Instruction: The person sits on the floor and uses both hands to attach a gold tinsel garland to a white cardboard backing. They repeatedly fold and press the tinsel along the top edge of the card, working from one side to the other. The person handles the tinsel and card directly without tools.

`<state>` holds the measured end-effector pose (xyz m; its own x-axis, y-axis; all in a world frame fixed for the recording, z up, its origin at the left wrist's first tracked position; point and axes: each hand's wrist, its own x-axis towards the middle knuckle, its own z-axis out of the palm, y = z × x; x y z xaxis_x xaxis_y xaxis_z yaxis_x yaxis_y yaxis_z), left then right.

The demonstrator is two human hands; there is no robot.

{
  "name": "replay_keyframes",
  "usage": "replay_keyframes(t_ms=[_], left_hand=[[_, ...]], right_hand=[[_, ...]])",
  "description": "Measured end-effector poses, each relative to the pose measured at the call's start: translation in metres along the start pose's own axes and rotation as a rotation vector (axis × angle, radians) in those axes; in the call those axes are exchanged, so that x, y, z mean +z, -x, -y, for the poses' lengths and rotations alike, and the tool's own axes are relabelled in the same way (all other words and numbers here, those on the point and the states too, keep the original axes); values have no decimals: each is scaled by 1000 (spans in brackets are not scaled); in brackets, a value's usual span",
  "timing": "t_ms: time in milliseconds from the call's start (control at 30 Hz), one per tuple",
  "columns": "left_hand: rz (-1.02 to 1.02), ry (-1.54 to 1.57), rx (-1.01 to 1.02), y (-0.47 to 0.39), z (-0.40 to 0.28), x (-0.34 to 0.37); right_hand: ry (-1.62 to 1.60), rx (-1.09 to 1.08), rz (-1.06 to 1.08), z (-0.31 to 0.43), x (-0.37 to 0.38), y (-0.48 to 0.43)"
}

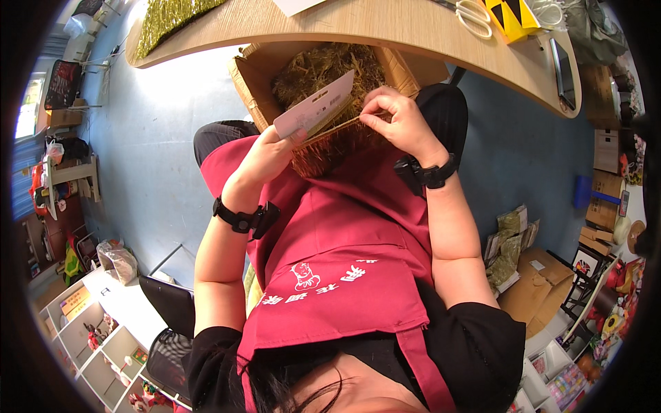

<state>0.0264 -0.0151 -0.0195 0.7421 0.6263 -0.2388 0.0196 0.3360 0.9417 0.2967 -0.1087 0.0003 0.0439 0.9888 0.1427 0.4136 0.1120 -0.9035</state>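
Observation:
My left hand [281, 147] grips a white hang card [315, 106] with a slot, a barcode and print on it. Behind the card, gold tinsel fringe [325, 155] hangs over my lap, its top band stretching to the right. At that band, the bent fingers and thumb of my right hand [400, 121] pinch the tinsel. Just beyond both hands, an open cardboard box [247, 98] holds a heap of loose gold tinsel [320, 64].
Over the box's far side juts a wooden table [361, 23]. It carries gold fringe [170, 20], white-handled scissors [474, 19], a yellow-black packet [511, 18] and a phone [563, 75]. Packaged gold fringes [511, 242] and a flattened carton [537, 289] lie on the floor at right.

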Motion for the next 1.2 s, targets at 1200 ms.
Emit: replay_keyframes(t_ms=[1200], left_hand=[[95,30,-124,3,-7,13]], right_hand=[[-114,61,48,-3,37,0]])
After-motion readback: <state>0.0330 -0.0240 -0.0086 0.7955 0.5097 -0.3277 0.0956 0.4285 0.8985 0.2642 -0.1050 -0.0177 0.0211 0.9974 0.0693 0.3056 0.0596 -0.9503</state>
